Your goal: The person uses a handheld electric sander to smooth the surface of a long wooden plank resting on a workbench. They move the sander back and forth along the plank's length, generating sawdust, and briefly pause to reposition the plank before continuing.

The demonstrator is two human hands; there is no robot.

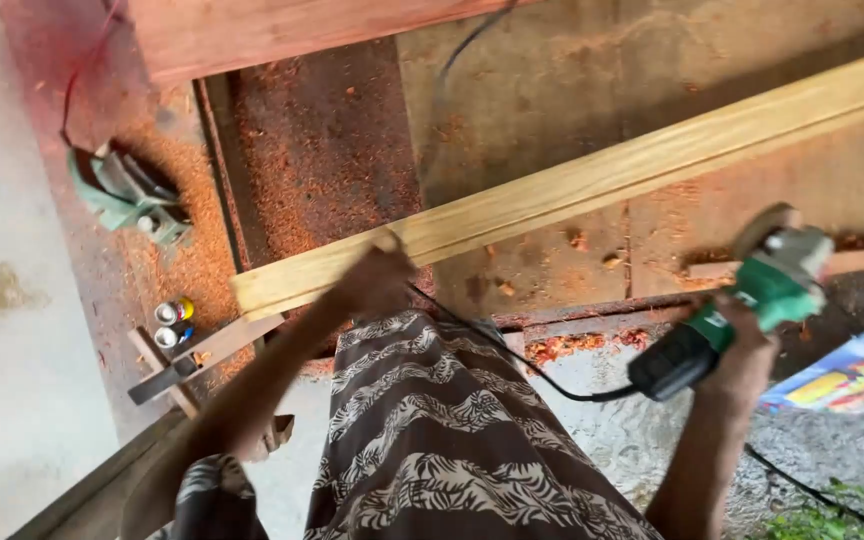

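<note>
- The left hand [377,278] was closed over the near edge of the long pale plank [592,180], fingers wrapped on it, close to its left end.
- The right hand [737,340] was gripping the green angle grinder [752,300] by its dark body, with the disc end lifted beside the plank and not touching it.
- To do this step well, I think the left hand should press the plank firmly down and stay well apart from the disc, and the black cord [512,355] should hang clear of the wood.
- The plank looked smooth and light yellow, with grooves along its length. It lay diagonally across the reddish workbench [552,70], which was covered with sawdust.
- Two small cans [174,322] stood on the floor at the left.
</note>
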